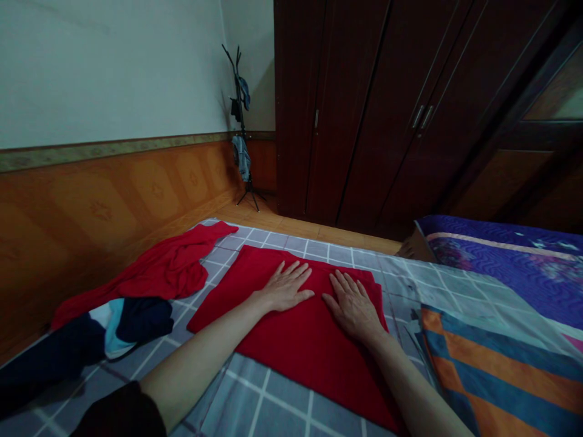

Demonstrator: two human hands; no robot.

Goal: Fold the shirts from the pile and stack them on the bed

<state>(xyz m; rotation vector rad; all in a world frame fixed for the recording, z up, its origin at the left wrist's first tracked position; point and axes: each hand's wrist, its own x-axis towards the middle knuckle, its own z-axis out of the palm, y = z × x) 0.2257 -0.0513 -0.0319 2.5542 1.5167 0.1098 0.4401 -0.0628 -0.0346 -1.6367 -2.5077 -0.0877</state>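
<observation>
A folded red cloth (300,346) lies flat on a bed with a grey and white checked sheet (268,394). My left hand (285,288) rests palm down on its upper middle, fingers spread. To the right of it, my right hand (353,303) also lies flat on the cloth, near its right edge, with the fingers slightly apart. The two hands do not touch each other, and neither grips anything. The cloth's lower right part is partly hidden under my right forearm.
Crumpled red clothing (168,267) and a dark blue garment (146,321) lie at the left. An orange and blue cloth (510,370) lies at the right, below a purple cover (501,255). Beyond the bed stand a coat rack (241,115) and a dark wardrobe (346,121).
</observation>
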